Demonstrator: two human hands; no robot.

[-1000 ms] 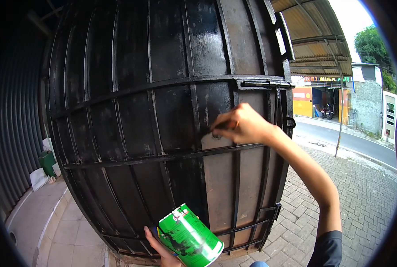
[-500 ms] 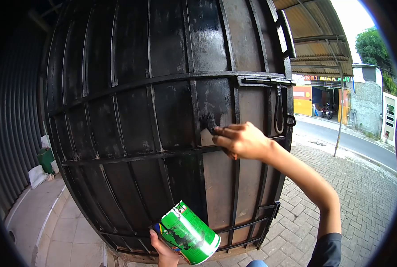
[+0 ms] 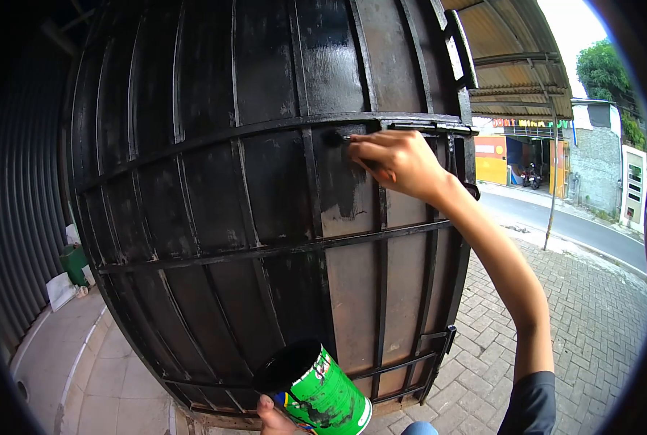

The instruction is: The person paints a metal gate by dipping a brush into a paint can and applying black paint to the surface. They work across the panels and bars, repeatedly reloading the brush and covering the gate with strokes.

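Note:
My right hand [image 3: 400, 163] is closed around the handle of a paintbrush [image 3: 344, 137], mostly hidden by the fingers. Its dark bristles touch a panel of the metal gate [image 3: 280, 185], just under a horizontal bar. Wet black paint covers the upper part of that panel, while a brownish strip shows along its bottom. Low in front of the gate, my left hand [image 3: 273, 417] grips a green paint can [image 3: 331, 395], tilted with its dark opening toward the gate. Black smears run down the can's side.
A sliding bolt [image 3: 425, 129] sits on the gate's right side. Paving bricks [image 3: 505, 341] lead right toward a street [image 3: 570, 226] with shopfronts. At left stand a corrugated shutter [image 3: 26, 181] and a green container [image 3: 74, 262].
My right hand has moved the brush up the panel, from near its bottom to just under the upper bar. The can has tipped, and its opening now shows.

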